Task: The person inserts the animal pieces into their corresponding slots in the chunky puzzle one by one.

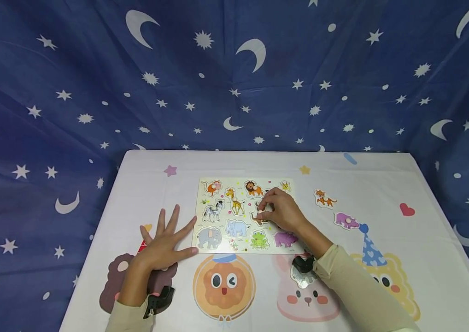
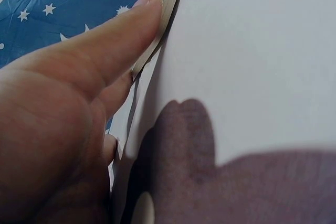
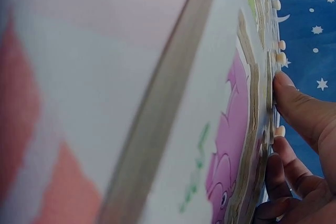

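Spreading the left hand (image 1: 164, 249) open with straight fingers, touching the left edge of the pale rectangular wooden puzzle board with colourful animals (image 1: 243, 249). Pinching the small brown animal-shaped piece (image 1: 255, 217) between thumb and fingers of the right hand (image 1: 283, 211), holding it over the board's right half, just below the orange lion figure (image 1: 253, 188). Showing, well right of the board on the white cartoon-print counter (image 1: 155, 184), an orange tiger-shaped piece (image 1: 324, 198) and a purple hippo-shaped piece (image 1: 346, 220). Partly covering a grey-and-white piece (image 1: 302, 277) with the right wrist. Facing a dark-blue cloth with white moons and stars (image 1: 218, 55) beyond.
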Available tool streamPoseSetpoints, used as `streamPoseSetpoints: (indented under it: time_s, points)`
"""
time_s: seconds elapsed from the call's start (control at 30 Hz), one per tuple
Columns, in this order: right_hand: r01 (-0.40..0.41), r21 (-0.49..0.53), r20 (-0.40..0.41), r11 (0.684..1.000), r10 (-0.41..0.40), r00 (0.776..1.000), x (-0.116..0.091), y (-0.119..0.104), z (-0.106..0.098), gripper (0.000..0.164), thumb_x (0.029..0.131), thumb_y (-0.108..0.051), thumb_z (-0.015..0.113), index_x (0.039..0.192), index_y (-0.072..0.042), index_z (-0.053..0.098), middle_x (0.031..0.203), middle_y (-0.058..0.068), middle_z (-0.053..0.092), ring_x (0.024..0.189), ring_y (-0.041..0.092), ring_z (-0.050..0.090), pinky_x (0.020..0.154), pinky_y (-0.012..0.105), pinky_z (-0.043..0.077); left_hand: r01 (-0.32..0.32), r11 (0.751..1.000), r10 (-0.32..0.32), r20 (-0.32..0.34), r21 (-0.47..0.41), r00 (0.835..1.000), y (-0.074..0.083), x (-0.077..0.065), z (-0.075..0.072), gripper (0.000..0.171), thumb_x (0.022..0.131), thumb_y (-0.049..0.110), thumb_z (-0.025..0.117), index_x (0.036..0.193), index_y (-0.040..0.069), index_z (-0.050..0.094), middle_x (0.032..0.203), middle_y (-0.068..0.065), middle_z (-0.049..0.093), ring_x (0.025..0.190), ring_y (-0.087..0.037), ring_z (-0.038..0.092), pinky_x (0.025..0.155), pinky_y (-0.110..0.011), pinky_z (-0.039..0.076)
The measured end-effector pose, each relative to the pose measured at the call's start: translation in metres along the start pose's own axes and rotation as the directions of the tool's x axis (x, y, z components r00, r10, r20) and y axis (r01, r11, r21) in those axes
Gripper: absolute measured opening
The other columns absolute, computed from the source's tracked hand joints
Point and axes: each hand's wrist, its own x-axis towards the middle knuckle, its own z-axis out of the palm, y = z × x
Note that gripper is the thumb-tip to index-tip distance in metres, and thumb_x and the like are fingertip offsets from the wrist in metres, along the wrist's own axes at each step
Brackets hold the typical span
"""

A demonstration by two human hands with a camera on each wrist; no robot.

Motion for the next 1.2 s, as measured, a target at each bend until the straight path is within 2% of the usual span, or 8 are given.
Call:
streamPoseSetpoints:
  time_s: [0.5, 0.73, 0.83, 1.03, 1.2]
  points:
    - [-0.044, 0.021, 0.018, 0.999, 0.044, 0.999, 0.002, -0.002, 0.000, 0.015, 0.077, -0.028, 0.090, 0.083, -0.023, 0.078, 0.105, -0.002, 0.061, 0.097, 0.017, 0.058, 0.086, 0.036, 0.048, 0.001, 1.000, -0.001, 0.003, -0.008, 1.000, 0.001, -0.001, -0.002, 0.084, 0.087, 0.068, 0.064, 0.159, 0.036, 0.033, 0.173, -0.013, -0.006, 0.153, -0.052, -0.018, 0.097, -0.088, -0.022]
    - [-0.007, 0.045, 0.052, 0.999, 0.005, 0.999, -0.002, -0.004, -0.010, 0.017, 0.077, -0.026, 0.090, 0.089, -0.020, 0.079, 0.109, 0.000, 0.062, 0.084, 0.015, 0.057, 0.075, 0.032, 0.049, -0.004, 1.000, 0.004, 0.003, -0.008, 1.000, 0.001, -0.001, -0.002, 0.085, 0.087, 0.069, 0.063, 0.159, 0.036, 0.033, 0.173, -0.013, -0.006, 0.154, -0.052, -0.018, 0.097, -0.088, -0.021]
    - [0.011, 0.060, 0.055, 0.998, -0.014, 0.998, -0.005, -0.001, -0.019, 0.018, 0.079, -0.025, 0.089, 0.094, -0.018, 0.080, 0.110, 0.001, 0.063, 0.083, 0.017, 0.058, 0.074, 0.031, 0.050, -0.004, 1.000, 0.004, 0.003, -0.005, 1.000, 0.001, -0.001, -0.002, 0.085, 0.087, 0.070, 0.063, 0.159, 0.037, 0.033, 0.173, -0.013, -0.006, 0.154, -0.052, -0.018, 0.097, -0.088, -0.021]
    - [0.002, 0.066, -0.025, 0.998, -0.001, 1.000, -0.009, 0.010, -0.044, 0.020, 0.084, -0.024, 0.086, 0.100, -0.014, 0.079, 0.106, 0.003, 0.068, 0.089, 0.021, 0.062, 0.077, 0.036, 0.049, 0.003, 1.000, -0.003, 0.000, 0.001, 1.000, 0.000, 0.000, -0.001, 0.086, 0.086, 0.071, 0.063, 0.159, 0.038, 0.033, 0.173, -0.013, -0.006, 0.154, -0.052, -0.018, 0.097, -0.088, -0.021]
    - [-0.063, 0.088, -0.110, 0.994, 0.073, 0.991, -0.014, 0.026, -0.066, 0.017, 0.089, -0.026, 0.081, 0.102, -0.014, 0.078, 0.104, 0.004, 0.069, 0.089, 0.019, 0.062, 0.077, 0.037, 0.045, 0.007, 1.000, -0.007, 0.000, 0.008, 1.000, 0.000, 0.001, 0.000, 0.086, 0.086, 0.072, 0.063, 0.159, 0.038, 0.032, 0.173, -0.013, -0.006, 0.154, -0.052, -0.018, 0.097, -0.088, -0.020]
